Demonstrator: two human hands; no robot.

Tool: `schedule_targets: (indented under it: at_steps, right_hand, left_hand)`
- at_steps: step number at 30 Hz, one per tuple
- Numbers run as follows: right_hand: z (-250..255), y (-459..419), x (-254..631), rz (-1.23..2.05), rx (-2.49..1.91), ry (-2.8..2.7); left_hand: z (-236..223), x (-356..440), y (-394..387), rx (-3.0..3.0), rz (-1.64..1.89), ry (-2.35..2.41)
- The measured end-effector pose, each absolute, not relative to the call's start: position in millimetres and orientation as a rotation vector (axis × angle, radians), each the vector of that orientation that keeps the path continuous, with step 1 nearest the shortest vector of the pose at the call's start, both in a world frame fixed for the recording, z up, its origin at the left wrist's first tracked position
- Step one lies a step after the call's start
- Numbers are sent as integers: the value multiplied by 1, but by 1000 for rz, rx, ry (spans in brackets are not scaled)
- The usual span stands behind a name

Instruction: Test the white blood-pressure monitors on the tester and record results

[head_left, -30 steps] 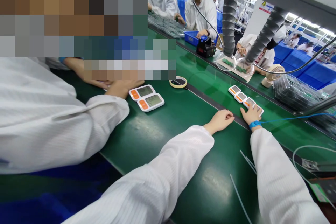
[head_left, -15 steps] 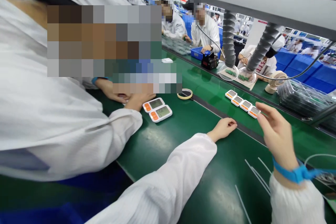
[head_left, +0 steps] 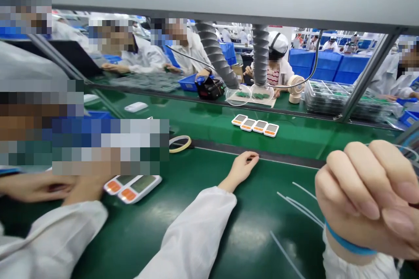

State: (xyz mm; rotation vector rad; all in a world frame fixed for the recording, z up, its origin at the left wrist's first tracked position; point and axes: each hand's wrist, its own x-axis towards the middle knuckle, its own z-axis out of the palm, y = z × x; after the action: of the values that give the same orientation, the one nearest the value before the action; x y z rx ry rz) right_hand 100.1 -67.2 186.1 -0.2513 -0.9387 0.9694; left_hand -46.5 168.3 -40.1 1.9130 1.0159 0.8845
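Note:
My left hand (head_left: pixel 244 168) rests on the green bench by the dark strip, fingers curled in, with nothing visible in it. At the right, close to the camera, my right hand (head_left: pixel 363 192) is raised in a fist with nails facing me. A blue band (head_left: pixel 352 244) circles that wrist. No object shows in the fist. Beyond my left hand, a row of several white devices with grey screens and orange buttons (head_left: pixel 255 125) lies on the green surface. Thin pale strips (head_left: pixel 288 255) lie between my hands.
At the left, a co-worker's hand (head_left: pixel 88 183) is beside two larger white screen devices (head_left: pixel 139 189). A tape roll (head_left: pixel 180 144) lies near the strip. Across the line are ringed hoses (head_left: pixel 261 54), a small fan (head_left: pixel 296 89), clear trays (head_left: pixel 327 100) and a metal post (head_left: pixel 368 76).
My right hand has risen toward the camera and closed from open fingers to a fist. My left hand stays on the bench. The view has turned right and levelled.

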Motion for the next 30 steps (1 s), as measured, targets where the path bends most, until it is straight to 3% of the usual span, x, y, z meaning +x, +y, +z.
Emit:
schedule_targets:
  at_steps: [6,30]
  right_hand:
    - [184,-47,109,1114,12,-843]
    - [176,-35,116,1203,159,-893]
  left_hand:
    - [-37,-48,166,1889,900,1022]
    - [-36,-47,167,1875,896,1002]
